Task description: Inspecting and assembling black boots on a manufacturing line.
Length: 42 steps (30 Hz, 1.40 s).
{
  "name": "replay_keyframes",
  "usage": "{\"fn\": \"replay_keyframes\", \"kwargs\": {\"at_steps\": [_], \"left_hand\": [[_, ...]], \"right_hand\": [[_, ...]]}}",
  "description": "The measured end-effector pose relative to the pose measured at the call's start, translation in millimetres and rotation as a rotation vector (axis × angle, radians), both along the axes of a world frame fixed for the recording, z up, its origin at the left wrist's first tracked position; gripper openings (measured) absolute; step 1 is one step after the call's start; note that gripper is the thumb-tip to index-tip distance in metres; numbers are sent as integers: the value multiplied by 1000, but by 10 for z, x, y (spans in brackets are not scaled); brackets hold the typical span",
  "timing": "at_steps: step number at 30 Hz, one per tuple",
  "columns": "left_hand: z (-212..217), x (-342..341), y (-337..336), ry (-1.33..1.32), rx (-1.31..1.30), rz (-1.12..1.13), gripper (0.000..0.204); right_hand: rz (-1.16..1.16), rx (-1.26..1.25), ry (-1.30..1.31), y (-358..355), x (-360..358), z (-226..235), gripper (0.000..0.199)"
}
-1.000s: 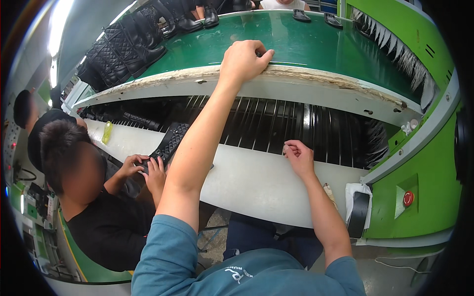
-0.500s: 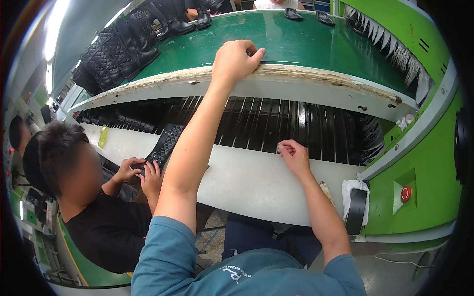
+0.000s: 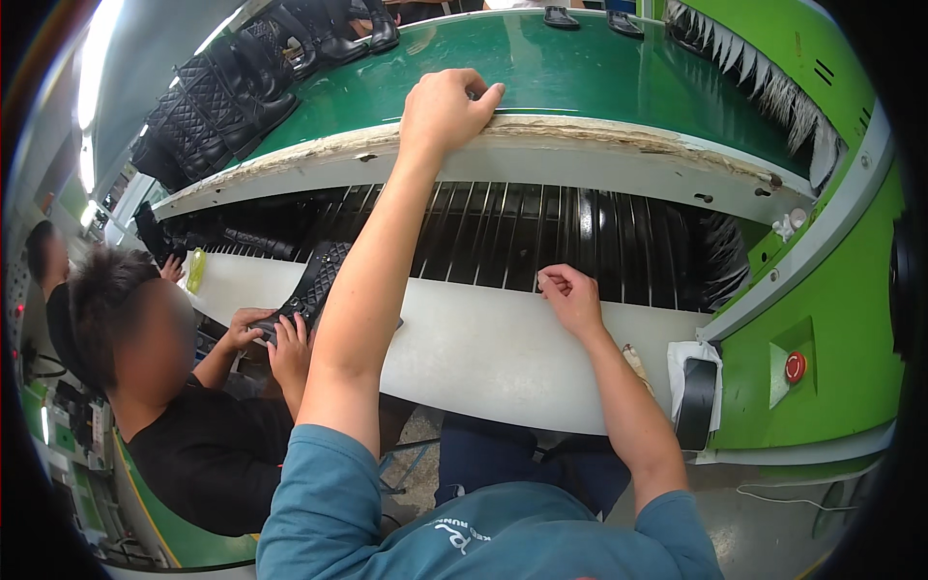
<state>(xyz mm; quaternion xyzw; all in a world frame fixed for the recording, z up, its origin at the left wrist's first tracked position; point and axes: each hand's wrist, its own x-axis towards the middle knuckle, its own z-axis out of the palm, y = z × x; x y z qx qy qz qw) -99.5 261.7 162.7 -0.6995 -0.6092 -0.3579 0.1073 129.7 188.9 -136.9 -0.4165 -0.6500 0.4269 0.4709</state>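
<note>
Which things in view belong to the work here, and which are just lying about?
Likely in use:
- left hand, over the near edge of the green conveyor belt
- right hand, near the metal rods
- quilted black boot, in co-worker's hands

Likely lying about:
- black smartphone, against white sheet
- yellow-green item, on white ledge

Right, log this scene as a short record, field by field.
Left hand: loosely curled, at the green surface's front edge
Right hand: curled, at the white shelf's far edge, near metal rods
Upper left: black boots
Co-worker's hands: on a quilted black boot
Right side: red button on green machine
</note>
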Motion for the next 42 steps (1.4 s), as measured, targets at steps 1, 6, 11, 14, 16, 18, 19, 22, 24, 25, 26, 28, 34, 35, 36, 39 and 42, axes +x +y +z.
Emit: {"fn": "replay_keyframes", "kwargs": {"at_steps": [1,6,11,14,16,18,19,22,24,25,26,28,34,35,36,39,42], "left_hand": [[0,2,0,3,2,0,45],[-17,-11,17,11,18,-1,45],[-3,-9,13,5,6,12,45],[18,-3,2,-1,-29,31,42],[29,5,-3,0,-41,37,40],[27,1,-2,7,-34,37,40],[27,-3,-1,5,-36,41,40],[29,11,-5,-2,-42,44,40],[33,0,11,-6,-41,47,40],[23,-4,11,2,-36,51,41],[21,2,12,8,-28,54,42],[21,13,16,23,-18,55,43],[12,-4,42,31,-10,53,42],[19,1,49,33,-9,47,42],[19,7,54,34,-8,39,41],[26,11,44,38,-2,35,37],[40,5,36,62,-4,43,40]], "right_hand": [[-3,-1,-3,-1,0,-3,17],[-11,4,-18,-9,6,15,17],[-10,10,-17,1,-1,6,17],[-7,6,-12,2,-3,10,17],[-6,12,-12,-3,-5,20,17],[-9,25,-18,-9,-6,13,17],[-6,23,-18,-6,-8,11,17],[-8,14,-22,4,-1,-2,16],[-8,11,-29,8,-10,6,16],[-7,9,-23,-2,-11,3,16],[-8,10,-18,1,-3,-1,16],[-8,8,-12,2,10,-9,16],[-15,27,-27,11,-3,-32,16],[-15,27,-24,15,-2,-31,16],[-16,28,-22,16,2,-32,16],[-21,37,-41,-3,-4,-16,16],[-22,45,-42,-8,-16,-2,16]]}}
